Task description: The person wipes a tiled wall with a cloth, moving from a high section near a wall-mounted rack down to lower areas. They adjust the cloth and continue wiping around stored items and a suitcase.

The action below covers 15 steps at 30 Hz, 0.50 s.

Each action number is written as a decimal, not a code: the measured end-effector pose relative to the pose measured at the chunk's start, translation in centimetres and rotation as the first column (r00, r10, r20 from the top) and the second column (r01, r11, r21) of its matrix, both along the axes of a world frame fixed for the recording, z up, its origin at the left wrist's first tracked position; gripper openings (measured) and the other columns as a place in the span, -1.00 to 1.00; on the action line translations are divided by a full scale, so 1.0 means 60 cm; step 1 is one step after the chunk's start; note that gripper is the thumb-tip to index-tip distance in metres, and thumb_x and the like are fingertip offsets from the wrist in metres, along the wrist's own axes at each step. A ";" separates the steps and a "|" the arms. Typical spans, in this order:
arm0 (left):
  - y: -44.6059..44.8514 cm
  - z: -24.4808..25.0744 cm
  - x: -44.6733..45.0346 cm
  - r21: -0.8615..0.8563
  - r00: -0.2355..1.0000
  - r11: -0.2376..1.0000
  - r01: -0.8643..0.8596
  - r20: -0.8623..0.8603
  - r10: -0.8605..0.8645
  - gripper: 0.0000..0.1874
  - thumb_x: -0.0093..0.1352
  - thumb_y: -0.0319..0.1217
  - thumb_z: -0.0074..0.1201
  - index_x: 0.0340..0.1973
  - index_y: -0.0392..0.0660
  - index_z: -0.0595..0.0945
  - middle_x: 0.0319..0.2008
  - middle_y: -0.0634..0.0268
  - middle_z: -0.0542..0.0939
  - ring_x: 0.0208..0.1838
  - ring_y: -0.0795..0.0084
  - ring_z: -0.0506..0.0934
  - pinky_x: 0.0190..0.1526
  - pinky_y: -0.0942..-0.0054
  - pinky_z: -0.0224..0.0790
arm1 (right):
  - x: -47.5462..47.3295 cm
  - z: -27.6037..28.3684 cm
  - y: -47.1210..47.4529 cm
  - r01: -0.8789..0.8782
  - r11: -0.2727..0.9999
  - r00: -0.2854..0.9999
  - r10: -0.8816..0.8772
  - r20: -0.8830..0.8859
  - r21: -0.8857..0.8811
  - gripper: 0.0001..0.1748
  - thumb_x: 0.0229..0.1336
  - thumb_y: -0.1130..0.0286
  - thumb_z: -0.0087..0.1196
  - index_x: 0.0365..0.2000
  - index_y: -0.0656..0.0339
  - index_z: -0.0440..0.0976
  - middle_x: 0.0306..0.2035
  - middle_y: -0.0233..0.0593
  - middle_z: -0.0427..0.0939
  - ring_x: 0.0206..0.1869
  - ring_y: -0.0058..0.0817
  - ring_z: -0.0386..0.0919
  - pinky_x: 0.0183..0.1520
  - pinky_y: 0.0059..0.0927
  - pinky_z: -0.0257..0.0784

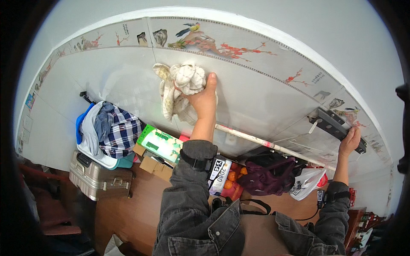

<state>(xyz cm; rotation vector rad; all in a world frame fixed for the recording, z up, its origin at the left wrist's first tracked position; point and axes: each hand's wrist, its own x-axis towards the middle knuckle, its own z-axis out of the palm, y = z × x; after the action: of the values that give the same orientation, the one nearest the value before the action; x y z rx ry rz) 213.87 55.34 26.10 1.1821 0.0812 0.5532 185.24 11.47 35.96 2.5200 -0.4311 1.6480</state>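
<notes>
My left hand (204, 99) grips a bunched, off-white cloth (187, 80) with yellowish stains. It presses the cloth to the pale wall tiles (128, 70), below a decorative border (208, 41) of birds and red blossoms. Off to the right, my right hand (350, 142) holds the lower end of a dark, bar-shaped wall fixture (331, 124). A whitish hook (315, 125) sticks out from that fixture. Below it a long pale pole (246, 137) slants across in front of the wall.
Low by the wall stand a silver suitcase (99, 179) under a tub of clothes (120, 131), a green-and-white carton (160, 142), orange fruit (229, 184), a dark purple bag (269, 176) and a white plastic bag (309, 184). Wooden flooring (137, 208) shows below.
</notes>
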 end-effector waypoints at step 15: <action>-0.004 -0.018 0.015 0.074 0.985 0.983 -0.167 0.047 0.164 -0.27 0.29 -0.40 0.24 0.28 -0.33 0.23 0.18 0.13 0.44 0.17 0.31 0.43 0.22 0.36 0.22 | 0.001 -0.005 -0.009 -0.021 1.000 0.999 0.021 0.031 -0.017 -0.75 0.31 0.33 -0.10 -0.31 0.32 0.48 -0.37 -0.04 0.51 -0.29 -0.07 0.47 -0.17 -0.20 0.35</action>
<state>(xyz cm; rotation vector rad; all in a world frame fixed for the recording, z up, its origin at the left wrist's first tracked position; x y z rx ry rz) 214.75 55.12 25.05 1.2464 0.1256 0.7322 185.30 10.95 35.67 2.4992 -0.3934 1.6929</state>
